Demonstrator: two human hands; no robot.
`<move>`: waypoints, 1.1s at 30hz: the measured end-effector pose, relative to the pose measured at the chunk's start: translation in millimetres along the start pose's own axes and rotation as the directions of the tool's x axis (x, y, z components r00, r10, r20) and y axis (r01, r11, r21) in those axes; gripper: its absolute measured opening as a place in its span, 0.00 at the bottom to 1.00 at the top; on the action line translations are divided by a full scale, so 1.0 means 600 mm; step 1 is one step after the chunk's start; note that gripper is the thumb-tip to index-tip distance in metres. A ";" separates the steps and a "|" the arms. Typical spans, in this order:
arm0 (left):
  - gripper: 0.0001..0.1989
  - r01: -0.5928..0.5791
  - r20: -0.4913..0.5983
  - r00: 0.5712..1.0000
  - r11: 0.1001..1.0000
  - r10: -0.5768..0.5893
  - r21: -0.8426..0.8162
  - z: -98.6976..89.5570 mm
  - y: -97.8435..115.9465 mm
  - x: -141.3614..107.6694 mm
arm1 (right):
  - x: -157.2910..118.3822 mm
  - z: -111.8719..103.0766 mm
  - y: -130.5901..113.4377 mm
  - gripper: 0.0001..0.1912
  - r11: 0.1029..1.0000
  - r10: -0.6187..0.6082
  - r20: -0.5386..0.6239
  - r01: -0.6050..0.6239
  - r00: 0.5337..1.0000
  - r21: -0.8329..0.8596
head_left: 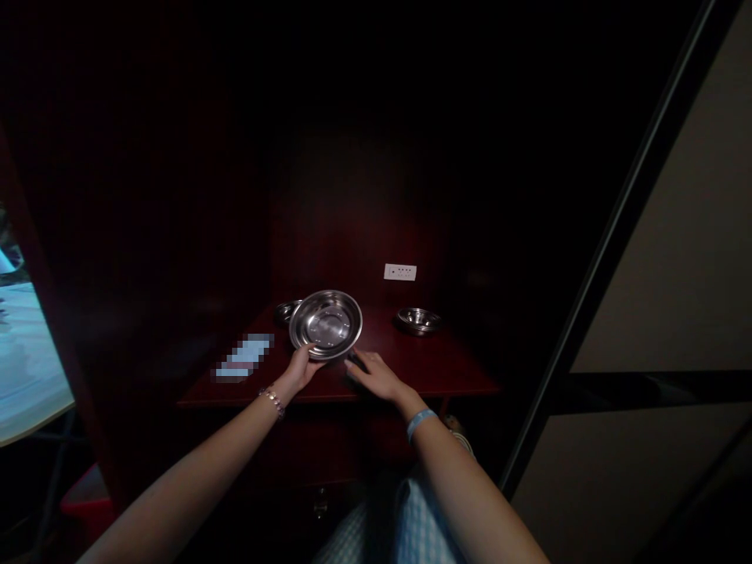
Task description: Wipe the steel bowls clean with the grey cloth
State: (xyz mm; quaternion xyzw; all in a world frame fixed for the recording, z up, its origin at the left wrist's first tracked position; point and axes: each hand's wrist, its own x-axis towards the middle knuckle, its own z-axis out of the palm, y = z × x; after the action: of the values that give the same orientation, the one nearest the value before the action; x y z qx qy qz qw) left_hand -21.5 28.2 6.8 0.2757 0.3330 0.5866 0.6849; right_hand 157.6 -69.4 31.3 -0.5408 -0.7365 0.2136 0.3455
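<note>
My left hand (pixel 301 368) grips a round stainless steel bowl (pixel 329 325) by its near rim, thumb over the edge. The bowl is tilted so its shiny inside faces me, and nothing shows in it. My right hand (pixel 376 376) is just right of the bowl's lower edge, fingers stretched out and apart. Whether its fingertips touch the bowl, I cannot tell. Partly hidden behind the held bowl is another metal bowl (pixel 283 313). A set of shallow metal bowls (pixel 418 321), seemingly stacked, sits farther right on the dark red shelf (pixel 458 372).
A pixelated pale item (pixel 244 358) lies on the shelf's left side. On the back panel is a white power socket (pixel 400 272). Dark cabinet walls stand on both sides, with a sliding door panel (pixel 670 235) at right. A pale round table (pixel 35 360) shows at far left.
</note>
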 end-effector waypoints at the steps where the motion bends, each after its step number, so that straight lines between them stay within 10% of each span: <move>1: 0.07 -0.022 -0.008 1.000 1.000 0.022 0.005 -0.003 -0.004 0.004 | -0.005 0.001 0.000 0.43 0.991 0.024 0.070 -0.014 0.997 -0.133; 9: 0.11 -0.155 -0.014 0.987 0.984 0.157 0.088 -0.009 -0.035 0.009 | -0.016 0.014 0.005 0.59 0.891 0.201 0.383 -0.005 0.902 -0.454; 23: 0.15 -0.235 0.027 0.972 0.953 0.234 0.192 -0.011 -0.047 0.009 | -0.031 0.011 -0.054 0.24 0.793 -0.123 0.325 0.290 0.938 -0.536; 28: 0.11 -0.265 0.053 0.964 0.938 0.260 0.223 -0.007 -0.044 0.002 | -0.024 -0.002 -0.055 0.19 0.953 -0.252 0.070 0.260 0.965 -0.153; 33: 0.10 -0.247 0.058 0.969 0.929 0.240 0.276 -0.005 -0.042 0.002 | -0.009 -0.028 -0.032 0.20 0.981 -0.089 -0.372 0.147 0.924 0.130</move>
State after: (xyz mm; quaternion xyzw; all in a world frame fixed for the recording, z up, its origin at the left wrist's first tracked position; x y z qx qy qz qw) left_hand -8.1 25.4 -14.6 0.4162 0.3682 0.6105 0.5644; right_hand 158.5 -81.6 54.2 -0.4970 -0.6721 0.1454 0.5293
